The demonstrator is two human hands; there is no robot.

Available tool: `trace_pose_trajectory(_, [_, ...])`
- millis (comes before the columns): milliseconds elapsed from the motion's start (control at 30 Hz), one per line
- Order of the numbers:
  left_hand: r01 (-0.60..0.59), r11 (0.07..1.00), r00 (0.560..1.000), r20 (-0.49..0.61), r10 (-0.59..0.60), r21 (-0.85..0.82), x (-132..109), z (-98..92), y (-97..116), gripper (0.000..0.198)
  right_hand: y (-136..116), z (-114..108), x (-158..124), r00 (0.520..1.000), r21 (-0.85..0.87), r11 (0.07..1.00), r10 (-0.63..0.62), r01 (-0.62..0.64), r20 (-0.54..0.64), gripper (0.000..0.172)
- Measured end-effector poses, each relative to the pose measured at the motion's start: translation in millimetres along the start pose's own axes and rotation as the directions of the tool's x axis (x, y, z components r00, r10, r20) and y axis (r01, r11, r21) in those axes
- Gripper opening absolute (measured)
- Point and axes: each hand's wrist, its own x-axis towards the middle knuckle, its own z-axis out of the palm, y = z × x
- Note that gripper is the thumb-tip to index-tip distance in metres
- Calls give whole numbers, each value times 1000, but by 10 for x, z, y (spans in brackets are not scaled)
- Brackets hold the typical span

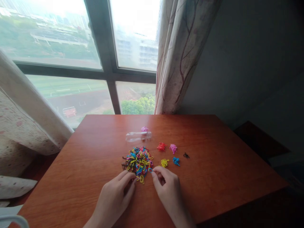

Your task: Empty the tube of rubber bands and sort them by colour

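Observation:
A mixed pile of small coloured rubber bands (139, 159) lies on the wooden table in front of me. At the pile's near edge, my left hand (117, 191) pinches thumb and forefinger together on what looks like a yellow rubber band (142, 180). My right hand (167, 183) is closed too, its fingertips on a blue rubber band (150, 170) at the pile's right edge. Sorted by colour, small heaps lie beyond my right hand: red (161, 146), pink (173, 148), yellow (164, 162), blue (176, 161) and a few black bands (186, 155).
Behind the pile a clear plastic bottle (137, 136) lies on its side, with a pink cap-like object (144, 129) just past it. The brown table (213, 183) ends at a window with curtains (174, 63). A white curved object (14, 218) shows at bottom left.

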Motion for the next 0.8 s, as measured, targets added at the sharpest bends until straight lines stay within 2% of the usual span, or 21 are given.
trace_pose_trajectory(233, [-20, 1000, 1000, 0, 20, 6, 7, -6, -1, 14, 395, -458, 40, 986, -113, 990, 69, -86, -149, 22])
trace_pose_trajectory(367, [-19, 1000, 1000, 6, 19, 12, 8, 6, -14, 13, 631, -654, 27, 982, -225, 966, 87, -124, -165, 26])
trace_pose_trajectory(567, [-31, 999, 1000, 0, 31, 27, 13, 15, -11, 14, 786, -759, 5, 984, -327, 934, 99, -142, -146, 29])
trace_pose_trajectory(800, [-35, 999, 999, 5, 34, 29, 10, 5, -12, 14, 796, -782, 63, 984, -341, 927, 117, -157, -136, 30])
